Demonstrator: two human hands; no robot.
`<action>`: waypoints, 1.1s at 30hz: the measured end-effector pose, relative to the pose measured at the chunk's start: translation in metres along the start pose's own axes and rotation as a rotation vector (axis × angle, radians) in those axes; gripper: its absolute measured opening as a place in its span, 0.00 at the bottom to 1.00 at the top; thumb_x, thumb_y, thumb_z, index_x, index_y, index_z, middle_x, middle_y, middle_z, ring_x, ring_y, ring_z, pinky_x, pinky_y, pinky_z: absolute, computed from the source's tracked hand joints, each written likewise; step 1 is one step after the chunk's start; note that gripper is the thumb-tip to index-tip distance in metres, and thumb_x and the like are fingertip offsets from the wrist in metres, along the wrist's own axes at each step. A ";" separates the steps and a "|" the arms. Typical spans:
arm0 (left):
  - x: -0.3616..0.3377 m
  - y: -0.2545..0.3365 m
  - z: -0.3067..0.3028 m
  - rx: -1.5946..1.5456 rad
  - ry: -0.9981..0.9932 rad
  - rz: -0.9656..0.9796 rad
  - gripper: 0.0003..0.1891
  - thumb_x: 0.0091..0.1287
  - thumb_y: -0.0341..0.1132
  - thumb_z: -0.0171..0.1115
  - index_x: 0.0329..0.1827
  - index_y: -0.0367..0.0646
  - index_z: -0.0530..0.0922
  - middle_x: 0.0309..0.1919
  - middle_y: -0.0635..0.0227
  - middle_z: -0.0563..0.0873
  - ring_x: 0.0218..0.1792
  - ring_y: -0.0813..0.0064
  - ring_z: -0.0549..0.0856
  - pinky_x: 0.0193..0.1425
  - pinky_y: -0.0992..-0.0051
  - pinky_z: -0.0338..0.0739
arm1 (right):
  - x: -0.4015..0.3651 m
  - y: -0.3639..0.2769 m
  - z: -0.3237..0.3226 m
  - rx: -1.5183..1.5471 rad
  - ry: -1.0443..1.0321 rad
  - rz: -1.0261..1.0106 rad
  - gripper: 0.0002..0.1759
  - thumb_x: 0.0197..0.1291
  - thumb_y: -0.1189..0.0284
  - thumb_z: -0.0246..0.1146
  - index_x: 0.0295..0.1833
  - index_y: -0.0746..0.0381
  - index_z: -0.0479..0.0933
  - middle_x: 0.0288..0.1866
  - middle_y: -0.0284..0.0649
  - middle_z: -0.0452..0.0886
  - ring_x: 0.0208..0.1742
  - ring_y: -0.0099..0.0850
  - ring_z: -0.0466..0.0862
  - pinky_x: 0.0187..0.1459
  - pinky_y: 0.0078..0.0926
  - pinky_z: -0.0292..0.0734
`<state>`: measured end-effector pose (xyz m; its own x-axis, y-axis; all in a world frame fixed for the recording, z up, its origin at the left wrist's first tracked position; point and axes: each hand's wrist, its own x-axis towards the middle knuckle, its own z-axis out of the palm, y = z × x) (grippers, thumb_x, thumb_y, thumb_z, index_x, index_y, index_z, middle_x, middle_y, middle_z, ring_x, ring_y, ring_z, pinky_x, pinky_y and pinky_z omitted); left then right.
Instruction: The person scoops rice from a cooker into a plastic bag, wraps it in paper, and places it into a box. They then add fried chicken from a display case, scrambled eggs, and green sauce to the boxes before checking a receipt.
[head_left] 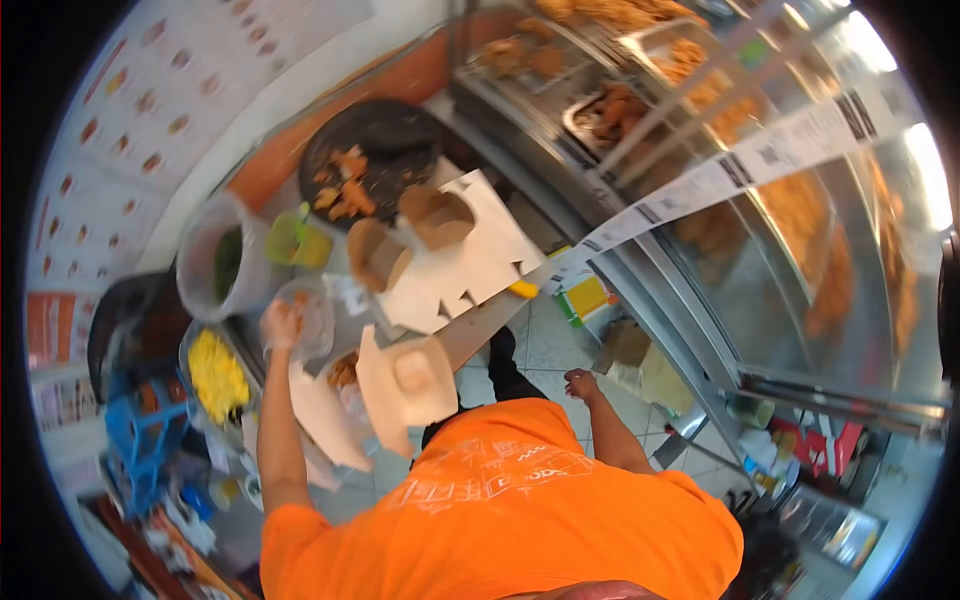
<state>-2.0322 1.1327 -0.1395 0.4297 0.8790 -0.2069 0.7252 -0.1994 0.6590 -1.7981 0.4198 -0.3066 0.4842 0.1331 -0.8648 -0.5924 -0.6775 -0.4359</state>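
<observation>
Tub [318,318] of clear plastic sits on the bench [468,325] near a green cup [298,241]; the left hand [283,322] is at its rim, the right hand [580,383] hangs half-curled, and I can't tell whether either grips anything.

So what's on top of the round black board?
Pieces of browned food lie on the board; beside them is a dark shape too blurred to name. A brown carton hides whatever is at its near edge.

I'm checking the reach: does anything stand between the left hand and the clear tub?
Nothing visible does. The left hand overlaps the clear tub in this view, though contact is unclear. The yellow-green cup stands beyond the tub, out of the way.
</observation>
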 end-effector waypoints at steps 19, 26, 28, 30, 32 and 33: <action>-0.112 0.591 -0.004 0.226 -0.265 1.156 0.12 0.72 0.35 0.61 0.50 0.36 0.85 0.39 0.59 0.90 0.41 0.69 0.88 0.47 0.69 0.82 | 0.111 0.116 -0.007 -0.456 -0.209 -0.349 0.12 0.66 0.65 0.60 0.41 0.63 0.81 0.32 0.43 0.84 0.26 0.30 0.85 0.27 0.30 0.82; -0.129 0.776 0.168 0.578 -0.618 1.417 0.18 0.64 0.42 0.68 0.54 0.42 0.85 0.43 0.58 0.90 0.48 0.70 0.88 0.55 0.68 0.83 | 0.085 0.115 -0.004 -0.022 -0.014 -0.244 0.12 0.66 0.65 0.59 0.46 0.62 0.79 0.32 0.43 0.84 0.27 0.31 0.85 0.27 0.31 0.81; -0.114 0.766 0.209 0.310 -0.418 1.940 0.19 0.65 0.44 0.68 0.54 0.44 0.85 0.32 0.66 0.87 0.34 0.73 0.87 0.41 0.68 0.83 | 0.044 0.104 -0.007 0.485 0.130 0.077 0.12 0.65 0.65 0.61 0.48 0.61 0.79 0.30 0.43 0.84 0.26 0.31 0.85 0.27 0.31 0.81; -0.112 0.780 0.220 0.460 -0.552 1.752 0.18 0.65 0.44 0.67 0.54 0.44 0.85 0.31 0.66 0.87 0.34 0.73 0.87 0.40 0.68 0.83 | 0.034 0.120 -0.005 0.548 0.154 0.082 0.13 0.64 0.65 0.62 0.48 0.61 0.79 0.29 0.44 0.84 0.26 0.31 0.85 0.27 0.31 0.81; -0.106 0.786 0.225 0.515 -0.586 1.671 0.18 0.65 0.44 0.67 0.54 0.44 0.85 0.31 0.66 0.87 0.34 0.73 0.87 0.40 0.68 0.83 | 0.037 0.153 0.003 0.473 0.098 0.086 0.12 0.65 0.65 0.62 0.47 0.61 0.79 0.29 0.44 0.83 0.25 0.32 0.84 0.26 0.32 0.80; -0.104 0.787 0.225 0.529 -0.595 1.643 0.18 0.65 0.44 0.67 0.53 0.44 0.85 0.31 0.66 0.87 0.33 0.73 0.86 0.40 0.68 0.83 | 0.059 0.194 0.019 0.365 0.075 0.014 0.11 0.66 0.66 0.61 0.47 0.62 0.79 0.29 0.44 0.83 0.24 0.32 0.84 0.25 0.33 0.80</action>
<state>-1.3848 0.7872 0.2380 0.8282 -0.5570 0.0622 -0.5578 -0.8083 0.1885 -1.8967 0.3104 -0.4466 0.5126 0.0627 -0.8564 -0.7831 -0.3749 -0.4962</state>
